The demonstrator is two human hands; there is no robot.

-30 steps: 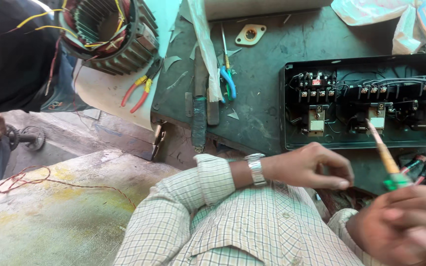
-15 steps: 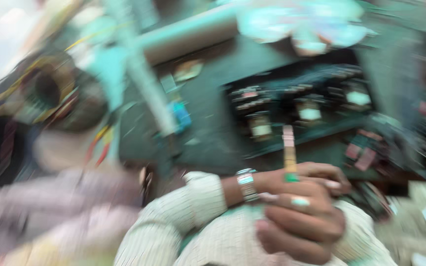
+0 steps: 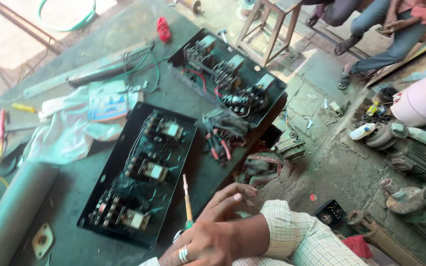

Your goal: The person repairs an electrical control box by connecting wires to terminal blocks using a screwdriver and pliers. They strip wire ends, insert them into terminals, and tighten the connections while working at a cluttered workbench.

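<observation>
If the screwdriver (image 3: 187,197) slips: its thin tip points up and away from the hands, at the near edge of the black panel (image 3: 178,162). It can poke the small switch parts or the thin wires (image 3: 139,143) there and break one.
If the grip is loose: the right hand (image 3: 193,249) holds the screwdriver only by the low green end, so the long part can wobble. It can also jab the left hand, which is just beside it.
If a hand bumps the edge: the bench (image 3: 75,236) ends just right of the hands, with the floor (image 3: 321,172) below. A dropped tool can fall and roll in among the old motors (image 3: 415,157), well off to the right.
Right hand: closed around the screwdriver handle, with a ring (image 3: 184,253) on one finger.
Left hand (image 3: 230,197): open, fingers spread and a bit bent, holding nothing. It sits just past the right hand.
Screwdriver place: it stands up out of the right hand, with its tip over the dark bench close to the panel.
Other things: red pliers (image 3: 218,145) lie a little beyond the left hand. A second panel (image 3: 272,93) is far beyond both hands.
Hidden: the right hand covers most of the left wrist and palm. I cannot see the fingers that wrap the handle.
Cut off: the bottom edge cuts both arms. A grey pipe (image 3: 11,216) far to the left runs out of the picture.
Hard to see: the panel parts are dark and small. I cannot tell which wires are loose or if the tip touches anything.
</observation>
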